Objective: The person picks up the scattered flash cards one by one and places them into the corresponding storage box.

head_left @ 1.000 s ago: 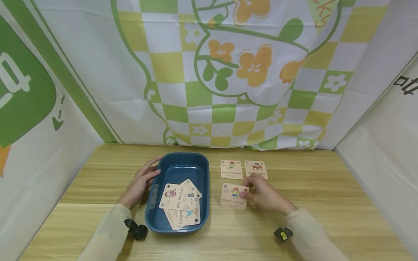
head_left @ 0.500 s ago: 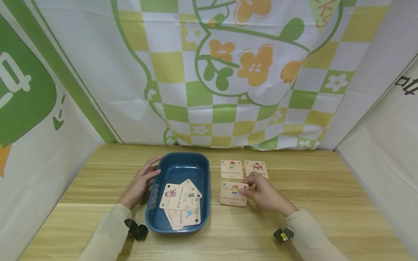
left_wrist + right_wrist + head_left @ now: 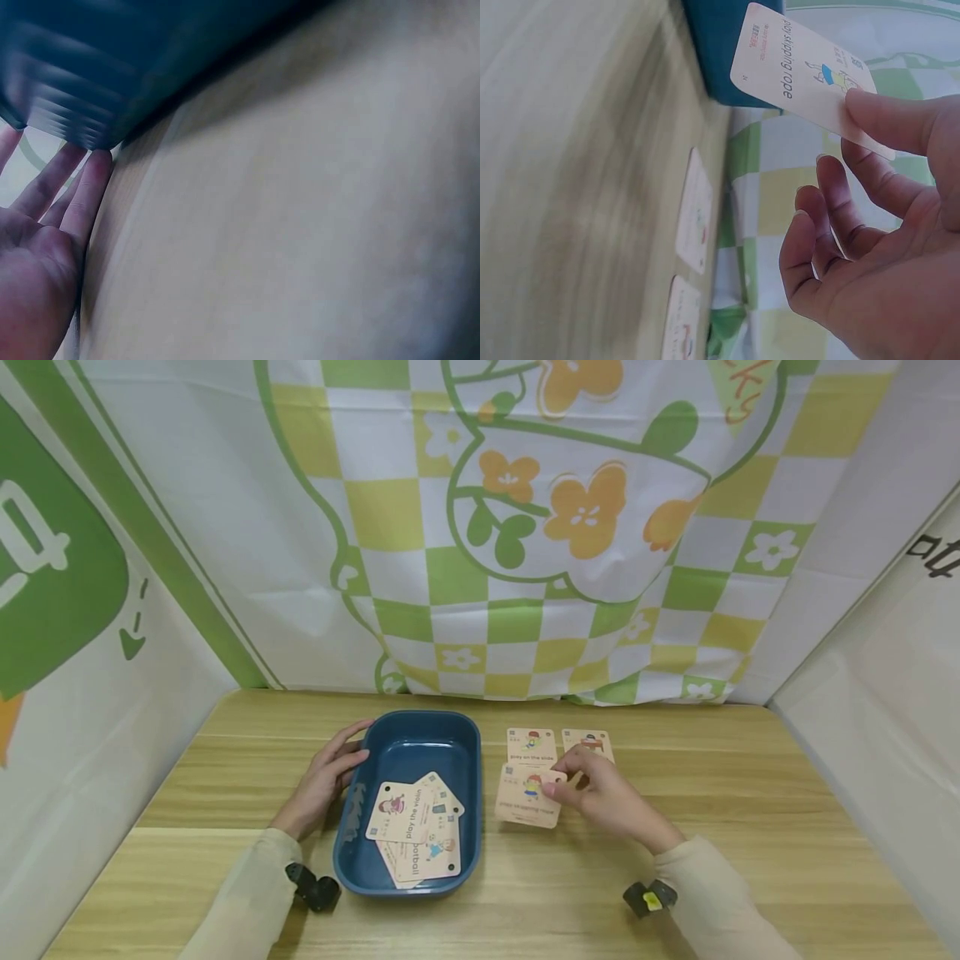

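My right hand [image 3: 600, 797] pinches a "play skipping rope" card [image 3: 527, 808] between thumb and index finger. In the right wrist view this card [image 3: 795, 64] is tilted and clear of the table, the other fingers loosely bent below it. Behind it on the table lie a "play on the slide" card [image 3: 531, 743] and a second card [image 3: 600, 743], partly covered by the hand. My left hand [image 3: 322, 781] touches the left side of a blue tray [image 3: 476, 827]; its fingers [image 3: 91, 184] look nearly straight in the left wrist view.
Several cards overlap in the tray's near half, a "play the violin" card [image 3: 393, 814] on top. The wooden table [image 3: 750, 793] ends at a green and white patterned curtain [image 3: 517, 618]. A black wrist camera [image 3: 649, 900] is on the right wrist.
My right hand has raised the skipping rope card off the table and shifted it slightly left and back, where it overlaps the slide card. The left hand and tray have stayed put.
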### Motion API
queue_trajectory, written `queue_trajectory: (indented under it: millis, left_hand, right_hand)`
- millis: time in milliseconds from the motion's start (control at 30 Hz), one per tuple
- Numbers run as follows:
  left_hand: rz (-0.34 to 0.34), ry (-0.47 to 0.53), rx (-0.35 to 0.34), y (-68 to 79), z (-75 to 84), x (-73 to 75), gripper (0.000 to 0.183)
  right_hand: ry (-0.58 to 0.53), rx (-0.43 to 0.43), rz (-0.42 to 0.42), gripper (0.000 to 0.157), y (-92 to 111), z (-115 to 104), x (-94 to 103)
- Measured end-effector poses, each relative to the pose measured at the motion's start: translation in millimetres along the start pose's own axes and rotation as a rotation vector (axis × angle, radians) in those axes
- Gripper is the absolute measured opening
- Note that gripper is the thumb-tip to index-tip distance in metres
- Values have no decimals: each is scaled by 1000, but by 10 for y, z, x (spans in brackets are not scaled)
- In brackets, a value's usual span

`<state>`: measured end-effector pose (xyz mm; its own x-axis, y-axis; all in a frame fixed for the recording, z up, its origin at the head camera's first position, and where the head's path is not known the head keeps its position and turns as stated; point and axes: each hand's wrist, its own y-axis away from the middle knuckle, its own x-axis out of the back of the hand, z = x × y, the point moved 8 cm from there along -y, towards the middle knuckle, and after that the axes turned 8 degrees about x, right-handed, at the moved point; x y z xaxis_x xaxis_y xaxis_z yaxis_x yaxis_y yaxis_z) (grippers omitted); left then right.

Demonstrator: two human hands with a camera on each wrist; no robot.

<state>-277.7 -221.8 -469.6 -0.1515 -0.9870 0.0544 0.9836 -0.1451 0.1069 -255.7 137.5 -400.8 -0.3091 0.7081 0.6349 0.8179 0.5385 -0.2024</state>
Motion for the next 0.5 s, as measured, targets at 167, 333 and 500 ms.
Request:
queue_trajectory:
  millis: [167,333,500]
  left_hand:
    - [1,3,1,3,-2,-1,54]
    - [6,-1,10,6,-1,0,55]
    - [8,-7,9,1,-8,7,55]
  right_hand:
    - [10,16,10,8,-45,-133,25]
    - [8,59,24,7,-111,-277,40]
    - [11,82,25,6,-167,-414,28]
